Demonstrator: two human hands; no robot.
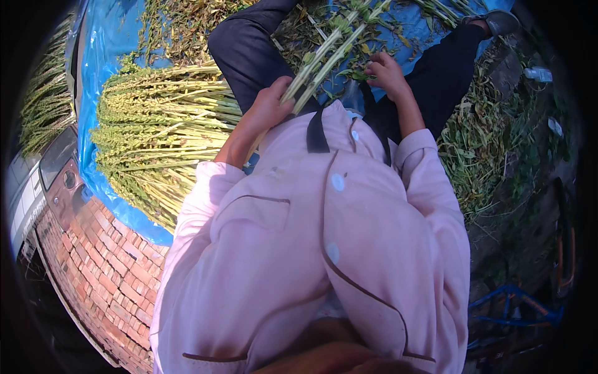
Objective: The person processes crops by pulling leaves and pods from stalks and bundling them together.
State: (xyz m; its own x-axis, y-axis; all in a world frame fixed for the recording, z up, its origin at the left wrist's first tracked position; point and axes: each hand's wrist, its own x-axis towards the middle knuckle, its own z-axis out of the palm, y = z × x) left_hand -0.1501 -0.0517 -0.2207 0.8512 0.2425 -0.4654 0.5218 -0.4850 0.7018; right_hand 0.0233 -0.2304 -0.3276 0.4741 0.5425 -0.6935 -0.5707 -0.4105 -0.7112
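Observation:
My left hand (272,104) grips the cut lower ends of a few pale green stalks (322,58), which look like sesame. They slant up and away between my legs, with green seed pods higher up. Right of them, my right hand (387,75) is curled with green leaves (355,75) at its fingertips. A large pile of similar stalks (163,117) lies left of my left hand, cut ends towards me and podded tops pointing left. Under it is a blue plastic sheet (114,56).
Dry stripped leaves (191,28) cover part of the sheet ahead. Green leaves (481,140) lie on the ground at right, near a plastic bottle (538,74). Red brick paving (107,276) and a parked vehicle (63,180) are at left. A blue metal frame (514,306) stands at lower right.

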